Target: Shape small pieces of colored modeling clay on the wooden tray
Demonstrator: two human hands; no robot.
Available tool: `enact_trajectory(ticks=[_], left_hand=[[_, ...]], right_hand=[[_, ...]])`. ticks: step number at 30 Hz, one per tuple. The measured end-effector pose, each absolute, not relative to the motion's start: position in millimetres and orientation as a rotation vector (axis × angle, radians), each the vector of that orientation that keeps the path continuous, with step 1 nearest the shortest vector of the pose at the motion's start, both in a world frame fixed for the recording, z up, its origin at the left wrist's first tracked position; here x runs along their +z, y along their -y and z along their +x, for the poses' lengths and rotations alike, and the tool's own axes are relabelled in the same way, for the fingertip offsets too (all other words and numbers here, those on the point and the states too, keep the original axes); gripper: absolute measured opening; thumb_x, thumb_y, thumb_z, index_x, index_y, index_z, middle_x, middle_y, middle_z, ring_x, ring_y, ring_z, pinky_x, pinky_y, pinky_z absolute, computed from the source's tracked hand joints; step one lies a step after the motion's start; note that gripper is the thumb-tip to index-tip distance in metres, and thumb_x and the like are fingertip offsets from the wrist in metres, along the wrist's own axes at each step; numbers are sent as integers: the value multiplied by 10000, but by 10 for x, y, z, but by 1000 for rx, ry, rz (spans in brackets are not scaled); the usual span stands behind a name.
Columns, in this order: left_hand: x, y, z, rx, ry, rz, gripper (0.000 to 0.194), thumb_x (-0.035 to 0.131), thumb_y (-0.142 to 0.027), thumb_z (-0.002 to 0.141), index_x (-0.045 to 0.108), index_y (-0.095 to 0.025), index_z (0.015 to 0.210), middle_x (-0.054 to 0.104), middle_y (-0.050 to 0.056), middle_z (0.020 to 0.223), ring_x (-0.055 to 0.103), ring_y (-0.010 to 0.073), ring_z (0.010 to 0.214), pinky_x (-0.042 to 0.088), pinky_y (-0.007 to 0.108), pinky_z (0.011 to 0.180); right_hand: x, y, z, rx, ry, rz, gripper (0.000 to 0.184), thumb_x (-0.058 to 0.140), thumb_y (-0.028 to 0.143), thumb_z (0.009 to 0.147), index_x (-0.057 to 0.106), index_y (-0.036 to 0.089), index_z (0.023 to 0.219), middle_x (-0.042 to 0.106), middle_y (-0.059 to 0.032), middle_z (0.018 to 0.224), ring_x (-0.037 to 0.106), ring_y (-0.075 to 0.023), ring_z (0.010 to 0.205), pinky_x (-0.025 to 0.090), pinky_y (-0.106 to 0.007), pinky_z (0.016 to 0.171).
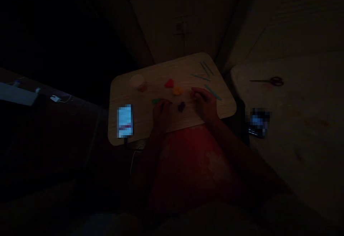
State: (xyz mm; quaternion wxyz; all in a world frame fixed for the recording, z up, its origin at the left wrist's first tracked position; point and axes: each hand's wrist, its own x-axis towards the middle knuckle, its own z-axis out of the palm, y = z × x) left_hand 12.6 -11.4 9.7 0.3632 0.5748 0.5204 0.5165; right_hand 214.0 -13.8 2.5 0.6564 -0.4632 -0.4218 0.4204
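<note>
In dim light, my left hand (pixel 161 112) rests low over a small wooden-topped table (pixel 145 121), its fingers curled. A green piece (pixel 155 101) lies against it, partly hidden by the fingers. My right hand (pixel 206 103) hovers at the right with thumb and fingertips together. Whatever either hand pinches is too dark to make out. Between the hands sits a small dark purple lump (pixel 181 106). Just beyond are a yellow-orange piece (pixel 177 90) and a red piece (pixel 169 83), both soft-looking. A thin blue-green stick (pixel 213 92) lies beside my right hand.
Several more thin sticks (pixel 201 77) lie at the far right corner. A pale round tub (pixel 138 82) stands at the back left, and a lit phone (pixel 125 121) with a cable lies front left. On the pale surface to the right are scissors (pixel 274 81) and another lit device (pixel 258 123).
</note>
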Motion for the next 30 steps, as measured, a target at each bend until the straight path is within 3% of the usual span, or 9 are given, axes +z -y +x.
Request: enact_trajectory(ticks=[7, 13, 16, 18, 23, 25, 30], left_hand=[[127, 114, 107, 1249, -1274, 1607, 126, 631, -216, 865, 725, -214, 948, 716, 56, 978, 648, 199, 940, 504, 301, 857], [89, 100, 77, 1238, -1224, 1850, 232, 509, -62, 831, 678, -216, 870, 633, 50, 906, 600, 215, 919, 489, 352, 874], [71, 125, 120, 1176, -1258, 1977, 197, 508, -84, 886, 642, -219, 936, 619, 50, 961, 589, 215, 952, 484, 370, 917], [69, 146, 171, 1072, -1283, 2084, 167, 593, -161, 910, 637, -218, 1061, 611, 72, 1069, 585, 233, 1023, 483, 394, 962], [47, 157, 259, 845, -1424, 2255, 371, 756, -413, 864, 638, -208, 1150, 580, 104, 1137, 576, 274, 1060, 494, 427, 972], [35, 152, 254, 820, -1454, 2278, 320, 744, -408, 876, 653, -206, 1108, 577, 100, 1110, 576, 271, 1040, 497, 425, 960], [36, 147, 204, 885, -1395, 2232, 188, 719, -265, 893, 656, -202, 1058, 582, 85, 1085, 577, 258, 1046, 499, 413, 959]], right_hand=[[9, 139, 2129, 974, 954, -1051, 224, 798, 359, 787, 793, 271, 993, 778, -24, 958, 712, -159, 797, 592, -306, 733], [0, 122, 2100, 975, 915, -1106, 203, 835, 351, 719, 737, 230, 849, 747, -13, 885, 651, -128, 665, 542, -264, 590], [3, 115, 2094, 948, 909, -1101, 217, 824, 375, 738, 680, 222, 787, 721, -4, 867, 612, -112, 632, 501, -246, 548], [6, 116, 2099, 919, 951, -1113, 222, 792, 386, 787, 654, 217, 747, 698, -2, 825, 603, -114, 648, 491, -245, 564], [-20, 117, 2115, 910, 1015, -1139, 198, 728, 396, 849, 670, 220, 781, 675, 7, 771, 558, -105, 587, 456, -244, 532], [-32, 116, 2120, 921, 1029, -1129, 161, 723, 385, 847, 710, 224, 849, 710, -5, 820, 585, -113, 605, 484, -254, 552], [-26, 120, 2122, 901, 1089, -1122, 130, 758, 316, 800, 761, 233, 900, 767, -47, 970, 707, -181, 856, 587, -311, 744]])
